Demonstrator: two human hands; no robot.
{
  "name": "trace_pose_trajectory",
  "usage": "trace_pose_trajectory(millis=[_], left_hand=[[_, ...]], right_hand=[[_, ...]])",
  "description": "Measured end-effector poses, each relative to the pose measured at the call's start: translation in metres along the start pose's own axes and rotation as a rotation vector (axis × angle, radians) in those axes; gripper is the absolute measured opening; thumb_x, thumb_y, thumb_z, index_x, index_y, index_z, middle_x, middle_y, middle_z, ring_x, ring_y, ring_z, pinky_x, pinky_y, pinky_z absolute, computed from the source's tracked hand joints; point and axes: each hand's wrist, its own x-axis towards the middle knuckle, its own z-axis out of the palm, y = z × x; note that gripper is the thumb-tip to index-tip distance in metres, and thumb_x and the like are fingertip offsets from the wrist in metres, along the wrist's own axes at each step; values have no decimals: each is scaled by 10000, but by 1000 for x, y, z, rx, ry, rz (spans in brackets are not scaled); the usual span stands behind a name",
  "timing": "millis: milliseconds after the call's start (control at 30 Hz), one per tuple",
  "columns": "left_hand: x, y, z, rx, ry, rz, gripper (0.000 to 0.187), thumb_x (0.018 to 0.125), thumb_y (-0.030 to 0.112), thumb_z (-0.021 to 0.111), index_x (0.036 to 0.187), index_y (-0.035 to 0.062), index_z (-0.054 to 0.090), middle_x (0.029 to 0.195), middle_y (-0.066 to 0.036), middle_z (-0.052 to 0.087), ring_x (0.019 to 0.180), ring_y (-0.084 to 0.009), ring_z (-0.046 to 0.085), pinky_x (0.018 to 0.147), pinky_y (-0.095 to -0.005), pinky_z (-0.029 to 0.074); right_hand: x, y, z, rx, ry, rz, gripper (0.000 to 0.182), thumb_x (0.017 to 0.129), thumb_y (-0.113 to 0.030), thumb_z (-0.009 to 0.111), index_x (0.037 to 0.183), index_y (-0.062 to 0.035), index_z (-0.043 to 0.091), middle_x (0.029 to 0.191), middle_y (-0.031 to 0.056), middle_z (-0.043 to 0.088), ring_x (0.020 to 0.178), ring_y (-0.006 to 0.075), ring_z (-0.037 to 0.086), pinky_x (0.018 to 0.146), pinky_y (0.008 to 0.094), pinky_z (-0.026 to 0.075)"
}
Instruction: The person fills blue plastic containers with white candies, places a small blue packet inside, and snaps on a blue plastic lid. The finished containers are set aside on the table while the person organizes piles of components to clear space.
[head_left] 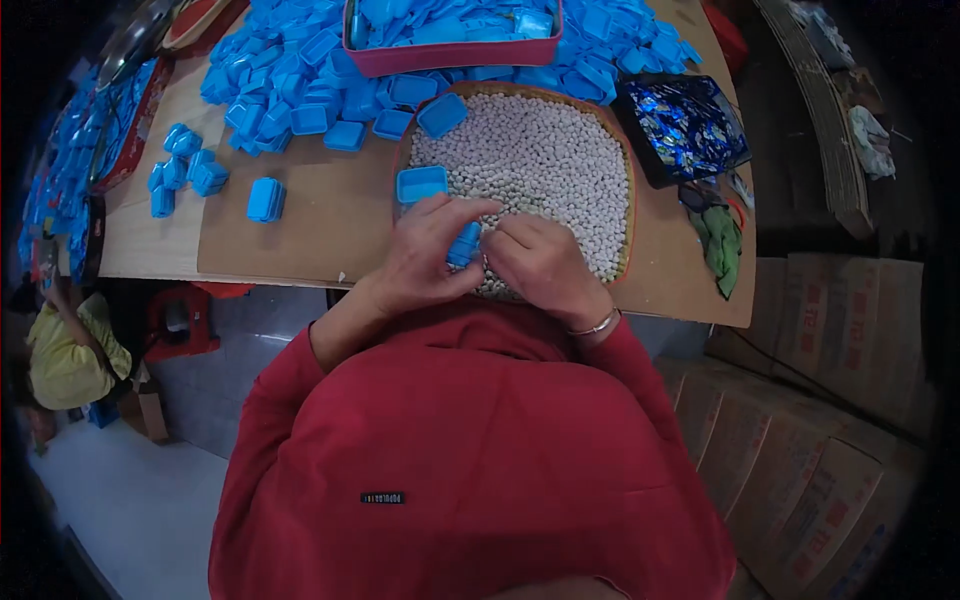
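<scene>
My left hand (425, 250) is wrapped round a small blue plastic case (464, 243) at the near left part of a tray of pale pellets (550, 150). Close against it on the right, my right hand (535, 258) has its fingers bent and pinched together over the pellets; what they hold, if anything, is hidden. An open blue case (422, 184) lies on the pellets just beyond my left hand. Another blue case (442, 115) rests at the tray's far left corner.
Blue cases (290, 60) are heaped at the back around a pink-rimmed box (455, 57). Small stacks (265, 200) stand left. At right are a black tray (685, 130) and green cloth (718, 250). Cartons (800, 470) stand below right; another person (75, 350) is far left.
</scene>
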Motion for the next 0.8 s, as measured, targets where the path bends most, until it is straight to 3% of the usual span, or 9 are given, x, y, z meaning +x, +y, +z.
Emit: trace_pose_trajectory(millis=[133,167,200,300,400,433,567,733,800], left_hand=[[-15,5,-13,-372,139,-513,428,729,63,691,1131,21,550,970,-73,596,880,-172,564,771,-312,457],[-22,-7,-21,-386,230,-559,286,820,105,663,1075,25,560,978,-33,570,897,-105,532,782,-266,440],[-32,-21,-36,-389,330,-698,251,846,132,654,1054,22,570,955,-25,574,876,-97,535,773,-258,441],[-64,-55,-67,-303,484,-992,210,903,207,631,976,12,613,866,9,583,803,-75,539,731,-232,434],[-96,-91,-69,204,332,-826,226,888,207,651,968,-4,649,826,-42,634,796,-136,576,706,-269,439],[-94,-86,-75,600,168,-678,227,862,194,664,994,10,656,909,-108,655,853,-253,594,777,-346,457],[-63,-73,-90,723,167,-526,276,834,193,664,1056,31,640,1036,-145,627,977,-343,559,852,-424,443],[-23,-137,-75,695,-18,-426,427,813,164,661,1211,62,546,1192,-177,549,1048,-379,529,865,-456,457],[-12,-145,-62,889,-145,-558,459,801,153,654,1231,80,514,1202,-187,519,1039,-397,524,837,-474,476]], right_hand=[[5,1,6,62,-112,181,158,768,-86,688,892,-52,596,820,97,551,740,290,597,607,382,487],[9,2,7,40,-114,222,162,777,-92,689,905,-51,597,846,102,556,760,293,601,616,382,492],[15,4,9,58,-86,232,195,789,-103,691,951,-52,596,947,113,566,885,309,595,696,401,503],[38,18,29,33,13,131,234,750,-148,693,940,-46,602,994,134,576,1002,334,559,863,434,478],[47,27,48,21,-151,85,211,723,-136,703,878,-46,590,1009,142,580,992,328,551,849,444,453],[50,27,48,-10,-219,71,206,719,-133,703,865,-46,586,1010,144,580,979,325,552,829,439,457],[27,34,17,-163,-1,143,180,704,-80,692,835,-53,571,941,130,570,886,329,561,771,432,452],[-11,53,-11,-148,19,374,190,703,-31,689,830,-39,548,916,135,560,845,342,561,712,429,451],[-22,56,-21,-173,18,387,191,713,-53,704,826,-29,552,894,135,560,823,342,567,685,420,454]])
